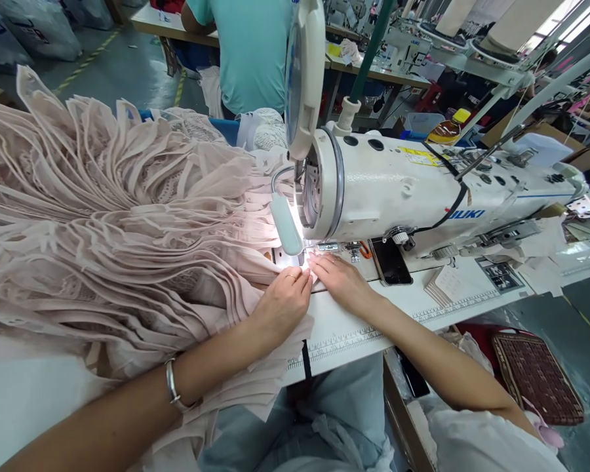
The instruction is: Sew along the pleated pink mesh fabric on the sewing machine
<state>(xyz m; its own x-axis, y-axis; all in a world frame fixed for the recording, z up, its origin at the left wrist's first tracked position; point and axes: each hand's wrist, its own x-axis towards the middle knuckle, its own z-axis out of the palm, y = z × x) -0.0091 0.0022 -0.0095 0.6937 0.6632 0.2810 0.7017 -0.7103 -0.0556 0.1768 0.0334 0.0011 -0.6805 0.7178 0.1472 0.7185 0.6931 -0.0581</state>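
A big heap of pale pink pleated fabric (113, 216) covers the left of the sewing table (354, 328) and runs up to the needle area of a white Juki sewing machine (413, 190). My left hand (281, 303) rests on the fabric's edge just before the needle, fingers curled and pressed onto the cloth. My right hand (338, 278) lies flat beside it, fingers stretched toward the presser foot, pressing the fabric edge down. A silver bangle (173, 387) sits on my left wrist. The machine's lamp (285, 223) lights the spot brightly, so the needle is hard to see.
A dark phone (391, 262) lies on the table under the machine arm. A round magnifier lamp (302, 72) hangs above. A person in a teal shirt (250, 52) sits ahead with their back turned. A woven seat cushion (538, 377) is at right.
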